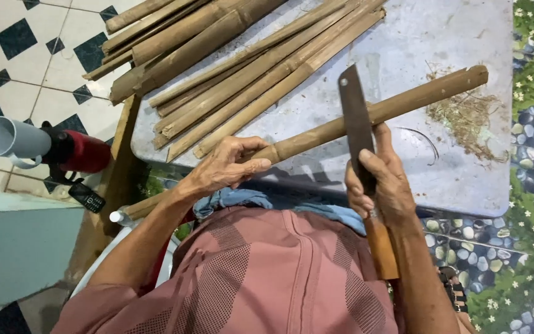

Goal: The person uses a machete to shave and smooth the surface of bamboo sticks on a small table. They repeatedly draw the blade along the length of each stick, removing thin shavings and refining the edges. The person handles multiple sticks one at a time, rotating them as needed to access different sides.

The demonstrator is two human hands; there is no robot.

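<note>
Your left hand [227, 167] is wrapped around the near end of a bamboo stick [390, 106], fingers curled over the top and thumb underneath, so the hold is firm. The stick lies at a slant across the grey table [403, 43], its far end pointing up and to the right. Your right hand [381, 182] is closed around a knife [358, 133] (a flat dark blade with a wooden handle jutting out below your fist), and the blade stands upright against the stick's middle. A heap of split bamboo strips [261, 74] lies on the table's left part, well apart from the stick's far end. A small pile of shavings [465, 120] sits just beside that end.
</note>
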